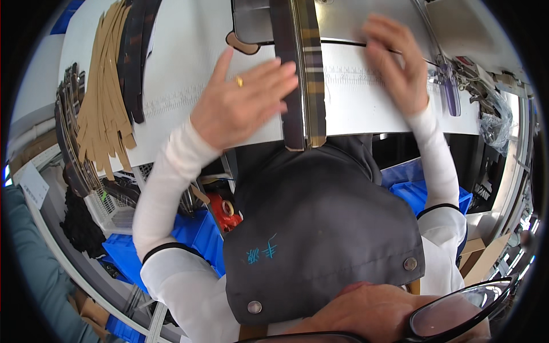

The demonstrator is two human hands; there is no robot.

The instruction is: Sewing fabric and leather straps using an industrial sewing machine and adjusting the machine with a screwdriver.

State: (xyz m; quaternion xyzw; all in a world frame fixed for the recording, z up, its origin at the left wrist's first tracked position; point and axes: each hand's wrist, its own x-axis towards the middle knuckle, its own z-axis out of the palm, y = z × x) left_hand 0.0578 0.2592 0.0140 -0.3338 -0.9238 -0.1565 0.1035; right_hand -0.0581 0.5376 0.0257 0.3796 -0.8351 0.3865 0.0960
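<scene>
Two long strips lie side by side across the white table, running away from me, and their near ends hang past its front edge. The left one is a plain dark strip (293, 108); beside it is a plaid strip (314, 86) in brown, black and pale tones. My left hand (237, 100), with a gold ring, is flat with fingers stretched out, and its fingertips reach the dark strip's left edge. To the right of the strips, my right hand (400, 71) is raised above the table, blurred by motion. Its fingers are bent and apart from the thumb, with nothing visible between them.
Tan strips (106, 91) and dark strips (136, 57) are piled at the table's left. A metal plate (354, 20) covers the far middle. A purple-handled tool (452, 94) and clear plastic bag (496, 126) are at right. Blue bins (197, 237) stand below.
</scene>
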